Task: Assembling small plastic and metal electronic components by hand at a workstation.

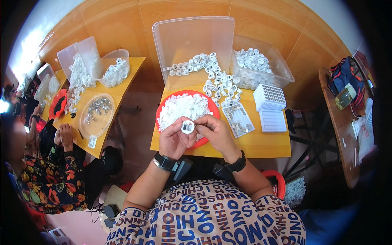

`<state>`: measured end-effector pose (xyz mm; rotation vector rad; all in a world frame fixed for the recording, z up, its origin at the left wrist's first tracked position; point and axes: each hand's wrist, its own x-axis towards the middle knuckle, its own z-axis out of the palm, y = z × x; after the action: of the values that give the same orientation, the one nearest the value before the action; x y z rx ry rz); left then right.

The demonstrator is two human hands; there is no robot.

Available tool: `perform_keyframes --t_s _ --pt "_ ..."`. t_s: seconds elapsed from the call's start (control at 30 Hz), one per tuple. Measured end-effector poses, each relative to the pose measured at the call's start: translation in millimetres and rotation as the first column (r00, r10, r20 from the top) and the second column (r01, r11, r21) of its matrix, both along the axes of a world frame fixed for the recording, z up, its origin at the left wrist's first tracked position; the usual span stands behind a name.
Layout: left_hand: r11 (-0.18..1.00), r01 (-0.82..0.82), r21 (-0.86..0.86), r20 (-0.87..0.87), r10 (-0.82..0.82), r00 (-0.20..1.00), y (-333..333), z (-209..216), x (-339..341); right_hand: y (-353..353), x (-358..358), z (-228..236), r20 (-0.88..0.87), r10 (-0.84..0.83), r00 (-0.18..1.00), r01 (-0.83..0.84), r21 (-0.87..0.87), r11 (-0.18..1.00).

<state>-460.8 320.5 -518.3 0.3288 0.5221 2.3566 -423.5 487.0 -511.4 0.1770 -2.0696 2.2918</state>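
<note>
My left hand (pixel 173 141) is closed on a small round white plastic housing (pixel 188 127), its open face with a dark part inside turned up. Close against its right side, my right hand (pixel 216 132) has thumb and forefinger pinched together; what is between them is too small to make out. Under both hands stands a red round tray (pixel 216 108) heaped with small white plastic pieces (pixel 183 108). Just right of it, a white tray (pixel 238 119) holds several small round, flat, grey parts. More round white housings (pixel 220 85) lie loose behind the trays.
A clear bin (pixel 281 75) of white parts stands at the back right, near stacked white slotted trays (pixel 269 98). A large clear bin (pixel 196 45) lies tipped behind the housings. At left, a co-worker (pixel 53 179) sits by another table (pixel 98 151). A wooden surface (pixel 347 151) is far right.
</note>
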Motion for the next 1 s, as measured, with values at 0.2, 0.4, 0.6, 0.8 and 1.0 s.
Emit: perform_keyframes --t_s 0.2,0.4,0.6,0.8,1.0 --pt "0.999 -0.022 -0.041 -0.099 0.018 0.995 -0.7 3.3 2.9 -4.6 0.1 9.2 -0.389 -0.083 0.917 0.204 0.283 0.937" --pt "0.998 -0.021 -0.062 -0.114 0.014 0.993 -0.4 0.7 5.7 -8.8 1.4 9.9 -0.474 -0.118 0.872 0.278 0.282 0.918" --pt "0.933 -0.217 -0.288 -0.242 0.148 0.959 -3.5 6.7 7.0 -7.1 8.0 2.6 -0.394 -0.346 0.851 0.436 0.163 0.885" --pt "0.803 -0.333 -0.494 -0.37 0.152 0.916 -8.9 7.7 6.1 -8.8 18.0 15.3 -0.525 -0.229 0.82 0.446 0.337 0.829" --pt "0.74 -0.362 -0.567 -0.429 0.109 0.897 -7.9 9.5 9.0 -9.2 16.4 17.1 -0.621 -0.152 0.769 0.506 0.447 0.738"
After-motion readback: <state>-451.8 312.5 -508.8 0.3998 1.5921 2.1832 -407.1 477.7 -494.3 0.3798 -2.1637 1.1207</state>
